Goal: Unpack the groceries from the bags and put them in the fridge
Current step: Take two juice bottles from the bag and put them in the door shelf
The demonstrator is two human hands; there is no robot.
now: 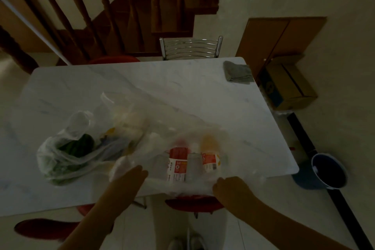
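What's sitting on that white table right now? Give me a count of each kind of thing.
Clear plastic bags: 2, one holding green vegetables, one holding bottles
Labelled bottles visible in the near bag: 2, a red-labelled one and an orange-labelled one
Grey folded cloth: 1
Total: 5; other contents are too blurred to count.

A dimly lit dining area inside a home is showing here: a white marble-look table (182, 91) is standing before a wooden staircase (113, 12) with turned balusters, a chrome-backed chair (190, 47) is sitting at its far edge, and red stools (194, 204) are tucked below. A folded grey cloth (237, 71), a cardboard box (288, 87) and a blue bucket (322, 170) on the tiled floor are adding to the domestic scene.
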